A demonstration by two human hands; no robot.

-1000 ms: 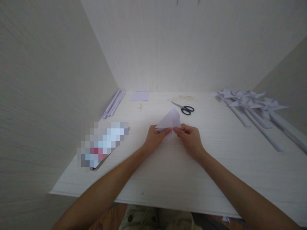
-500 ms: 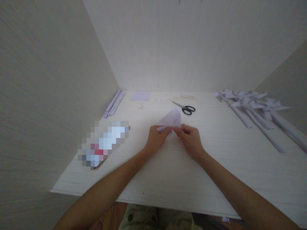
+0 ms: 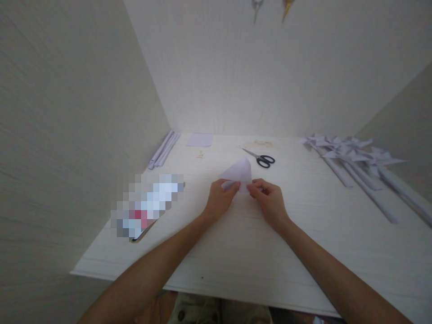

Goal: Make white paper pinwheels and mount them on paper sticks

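A pale sheet of paper (image 3: 239, 170), partly folded over, is held above the middle of the white table. My left hand (image 3: 221, 196) grips its left side, thumb on top near the centre. At the paper's lower right edge, my right hand (image 3: 268, 195) has thumb and fingertips pinched together on it. Just beyond the paper lie scissors (image 3: 261, 159) with black handles, their blades pointing to the back left. The fingers underneath the paper are hidden.
Paper pinwheels (image 3: 351, 150) on rolled sticks lie at the right. Rolled paper tubes (image 3: 164, 150) and a flat paper square (image 3: 200, 140) rest at the back left. Small thin pieces (image 3: 201, 155) lie before the square. A blurred-out flat object (image 3: 148, 207) is at the left.
My right thumb and fingers have shifted slightly right along the paper, and the gap between my hands is wider. The view has tilted up, showing two hanging items on the back wall.
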